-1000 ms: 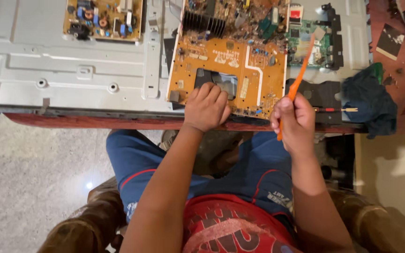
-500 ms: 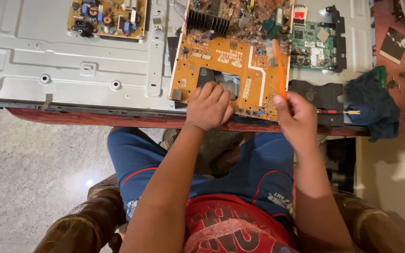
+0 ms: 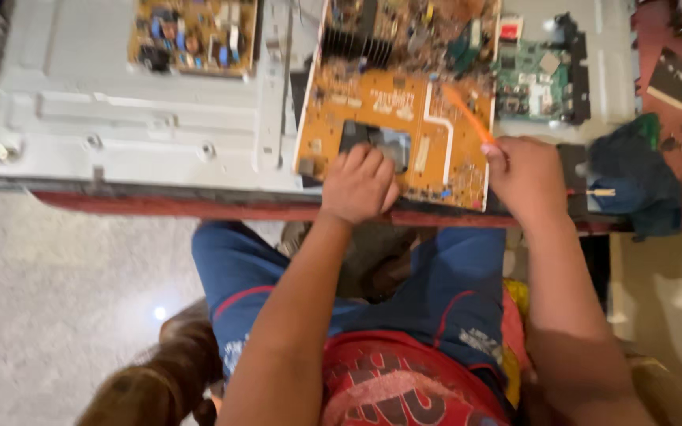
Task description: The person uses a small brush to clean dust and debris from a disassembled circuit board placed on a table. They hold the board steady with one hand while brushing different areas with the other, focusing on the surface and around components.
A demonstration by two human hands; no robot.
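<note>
Left hand [image 3: 359,183]: we find it at centre frame, fingers curled down and pressing on the orange circuit board [image 3: 392,126]; it grasps nothing that we can see, it only bears on the board beside the rectangular cut-out.
Right hand [image 3: 529,177]: right of centre, closed around the orange tool [image 3: 467,113], whose thin shaft slants up and left over the board.
Board position: the orange circuit board lies at upper centre, its near edge close to the table's red front edge [image 3: 159,207], overlapping the grey metal chassis [image 3: 120,118].
Surroundings: a smaller populated board [image 3: 192,33] at upper left, a green board [image 3: 532,79] at upper right, a dark cloth [image 3: 633,170] at the right edge.
Image quality: the frame is blurred; we cannot tell where the tool tip touches.
Risk, slip: in our judgement the tip could skid across the traces if pressed at this slant.
Risk, shift: the board could slide off the near edge if the left hand eases.
</note>
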